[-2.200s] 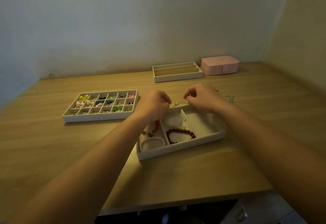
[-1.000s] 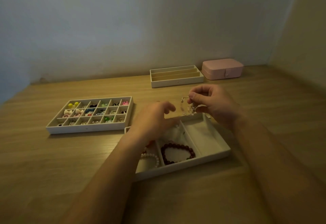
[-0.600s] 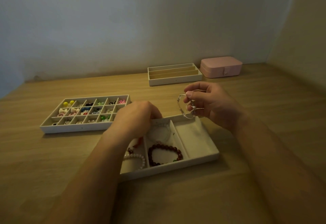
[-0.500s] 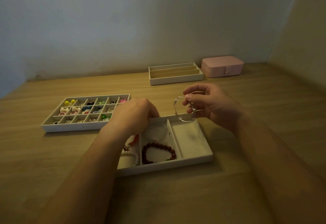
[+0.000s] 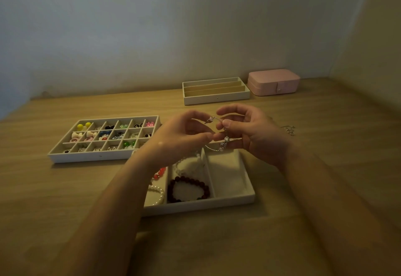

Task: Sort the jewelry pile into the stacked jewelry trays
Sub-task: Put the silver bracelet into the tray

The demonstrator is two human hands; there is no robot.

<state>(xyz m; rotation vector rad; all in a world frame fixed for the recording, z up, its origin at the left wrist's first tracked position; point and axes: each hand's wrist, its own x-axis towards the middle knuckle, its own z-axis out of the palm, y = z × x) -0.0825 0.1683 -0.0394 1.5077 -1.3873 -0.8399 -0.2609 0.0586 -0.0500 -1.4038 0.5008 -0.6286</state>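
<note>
Head view: my left hand [image 5: 184,138] and right hand [image 5: 255,136] both pinched the thin silver bracelet [image 5: 226,139] between curled fingertips, in the air just above the tray's [image 5: 230,200] far edge.

A single wide-angle camera worn on the person's head looks forward and down from over the near side of the light wooden counter [image 5: 65,210]. It faces the pale plastered wall [image 5: 152,26], which meets the counter's far edge across the middle of the frame; the far right corner lies at the right. Both bare forearms rise from the bottom edge, large and close. The left hand [image 5: 180,139] and right hand [image 5: 256,134] meet on a thin silver charm bracelet [image 5: 225,140] near the centre, above the white three-compartment tray [image 5: 195,207] that is nearest the lens.
</note>
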